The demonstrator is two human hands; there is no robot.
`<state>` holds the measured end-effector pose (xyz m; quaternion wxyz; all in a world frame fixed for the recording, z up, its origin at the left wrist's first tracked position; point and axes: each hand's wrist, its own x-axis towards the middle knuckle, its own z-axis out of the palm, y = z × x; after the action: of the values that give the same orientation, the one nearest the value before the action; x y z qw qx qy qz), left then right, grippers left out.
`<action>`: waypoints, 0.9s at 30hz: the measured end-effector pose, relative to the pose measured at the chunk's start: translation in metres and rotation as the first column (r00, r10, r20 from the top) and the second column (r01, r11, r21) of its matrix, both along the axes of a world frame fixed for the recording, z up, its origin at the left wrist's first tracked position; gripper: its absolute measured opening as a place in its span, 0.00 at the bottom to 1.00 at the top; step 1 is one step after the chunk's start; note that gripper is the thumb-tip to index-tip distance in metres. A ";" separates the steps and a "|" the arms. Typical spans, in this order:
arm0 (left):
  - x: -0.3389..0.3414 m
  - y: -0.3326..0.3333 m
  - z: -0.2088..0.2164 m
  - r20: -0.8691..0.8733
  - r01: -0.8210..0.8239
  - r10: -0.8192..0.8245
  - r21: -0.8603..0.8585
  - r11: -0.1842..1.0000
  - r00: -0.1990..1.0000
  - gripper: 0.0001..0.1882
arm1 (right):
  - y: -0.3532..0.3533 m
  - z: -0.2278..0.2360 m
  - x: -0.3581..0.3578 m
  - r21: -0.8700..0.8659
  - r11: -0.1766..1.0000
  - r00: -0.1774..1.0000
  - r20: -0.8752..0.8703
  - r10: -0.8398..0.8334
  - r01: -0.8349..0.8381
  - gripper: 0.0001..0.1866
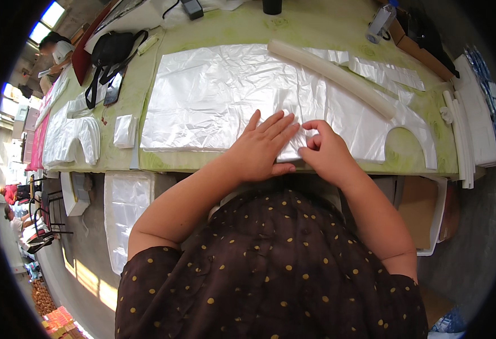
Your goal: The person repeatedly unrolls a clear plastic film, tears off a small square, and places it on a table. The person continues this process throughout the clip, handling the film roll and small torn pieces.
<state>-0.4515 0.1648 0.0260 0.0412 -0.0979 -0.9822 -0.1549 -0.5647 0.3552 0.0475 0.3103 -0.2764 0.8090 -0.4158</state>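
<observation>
A stack of thin white plastic bags (203,96) with cut-out handles lies across the green-covered table in front of me. My left hand (265,144) rests flat on the plastic, its fingers stretched out toward the right. Close beside it, my right hand (327,152) has its fingers curled at the edge of a narrow folded plastic bag (290,151) and seems to pinch it; the exact grip is partly hidden. Beyond my right hand, a long pale roller-like tube (333,78) lies slantwise on top of the stack.
Left on the table (152,161) are a small folded plastic packet (125,131), more white bags (70,138), a phone (113,89) and a black bag (115,50). A water bottle (381,24) and cardboard box (420,48) stand far right. Below the table sits a plastic-lined bin (126,209).
</observation>
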 end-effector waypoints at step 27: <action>0.005 0.004 -0.005 -0.011 -0.418 0.476 0.459 0.784 0.880 0.29 | -0.016 -0.015 -0.020 0.175 0.969 0.757 -0.604 0.247 -0.176 0.16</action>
<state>-0.4464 0.1691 0.0214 0.1597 0.1403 -0.9108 -0.3539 -0.5847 0.3396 0.0329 0.0858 -0.4705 0.8503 -0.2196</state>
